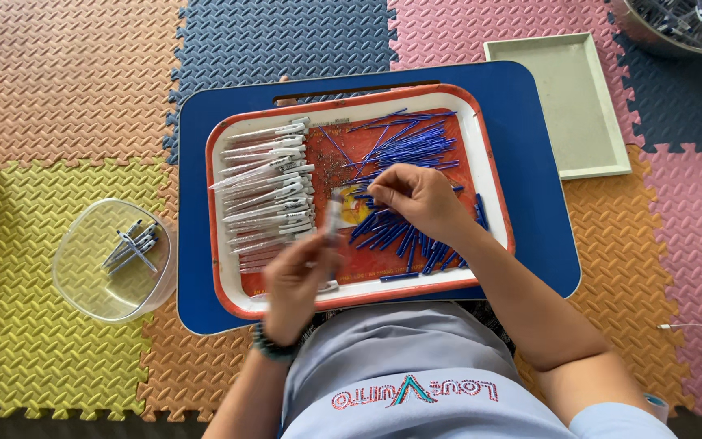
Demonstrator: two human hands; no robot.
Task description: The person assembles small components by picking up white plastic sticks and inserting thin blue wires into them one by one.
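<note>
One clear pen barrel (331,221), blurred, gripped in left hand (298,280); right hand (416,199) fingers pinch blue refill (371,195).

A clear pen barrel (331,223) stands nearly upright, blurred, pinched in the left hand's fingers (306,264). Thin blue ink refills (400,146) lie scattered in a loose heap under and beyond the right hand's fingers (387,191), which touch them. More clear barrels with white caps (270,191) lie stacked in a row just left of both sets of fingers.
</note>
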